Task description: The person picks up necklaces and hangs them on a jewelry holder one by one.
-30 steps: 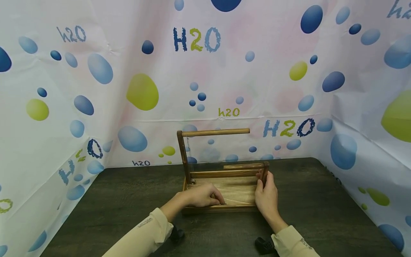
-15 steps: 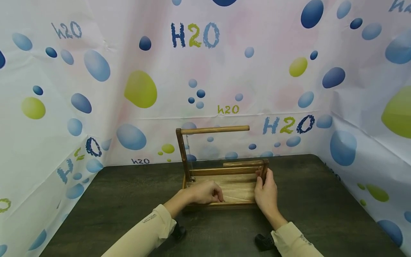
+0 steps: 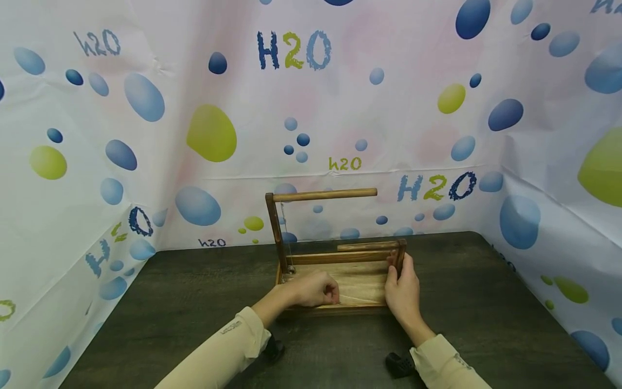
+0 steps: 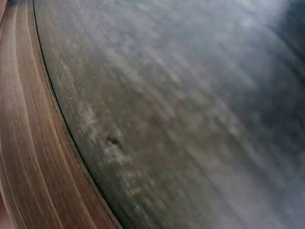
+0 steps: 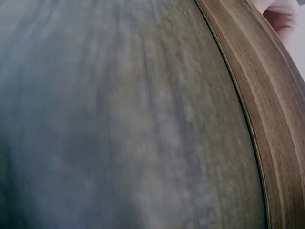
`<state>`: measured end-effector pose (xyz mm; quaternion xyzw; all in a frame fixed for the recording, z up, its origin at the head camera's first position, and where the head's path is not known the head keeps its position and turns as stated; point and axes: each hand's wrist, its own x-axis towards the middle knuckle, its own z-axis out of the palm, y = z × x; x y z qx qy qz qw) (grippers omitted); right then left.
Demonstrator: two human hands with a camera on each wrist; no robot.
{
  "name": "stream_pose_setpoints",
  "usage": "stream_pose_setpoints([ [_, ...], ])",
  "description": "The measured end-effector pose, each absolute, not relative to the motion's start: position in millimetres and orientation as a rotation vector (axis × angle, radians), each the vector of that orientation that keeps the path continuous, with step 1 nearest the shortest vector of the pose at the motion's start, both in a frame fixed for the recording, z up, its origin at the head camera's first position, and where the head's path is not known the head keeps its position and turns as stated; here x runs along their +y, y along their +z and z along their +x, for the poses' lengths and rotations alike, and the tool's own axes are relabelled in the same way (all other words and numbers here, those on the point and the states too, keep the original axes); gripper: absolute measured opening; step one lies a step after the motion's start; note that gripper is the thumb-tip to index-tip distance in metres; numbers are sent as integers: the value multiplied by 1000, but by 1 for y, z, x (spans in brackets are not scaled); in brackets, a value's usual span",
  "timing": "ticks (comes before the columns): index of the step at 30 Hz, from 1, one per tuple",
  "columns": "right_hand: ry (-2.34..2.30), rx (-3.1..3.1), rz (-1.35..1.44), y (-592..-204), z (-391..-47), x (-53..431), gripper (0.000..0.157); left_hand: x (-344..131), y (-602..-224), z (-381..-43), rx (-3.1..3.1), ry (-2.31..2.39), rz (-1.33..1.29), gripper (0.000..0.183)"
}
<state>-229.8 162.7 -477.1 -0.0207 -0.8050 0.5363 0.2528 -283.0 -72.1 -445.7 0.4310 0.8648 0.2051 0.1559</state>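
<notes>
A wooden jewelry stand (image 3: 359, 278) with a shallow tray base stands on the dark table. Its tall left post (image 3: 276, 232) bears a long bar (image 3: 330, 195); the shorter right post (image 3: 401, 256) carries a lower bar (image 3: 364, 247). A thin chain (image 3: 285, 227) hangs beside the tall post. My left hand (image 3: 311, 289) reaches over the tray's front wall, fingers curled down, fingertips close to the tray floor; I cannot tell what they pinch. With thumb in front and fingers behind, my right hand (image 3: 403, 292) grips the short post.
Dark wood-grain table (image 3: 209, 302) surrounds the stand, and a printed curtain (image 3: 379, 108) rises behind and at both sides. Each wrist view is mostly tabletop, with the tray's outer wall (image 4: 33, 143) along one edge. Black wrist straps (image 3: 399, 365) show near the cuffs.
The view has tilted slightly, so the scene sits a little higher. My left hand's fingertips have shifted slightly over the tray; the right hand keeps its grip on the post.
</notes>
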Motion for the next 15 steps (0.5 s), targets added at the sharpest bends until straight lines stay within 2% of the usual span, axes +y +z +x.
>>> stream_pose_setpoints([
  [15,1457,-2175,-58,-477,-230,162,34,-70,-443,-281,2498,530,1260,16],
])
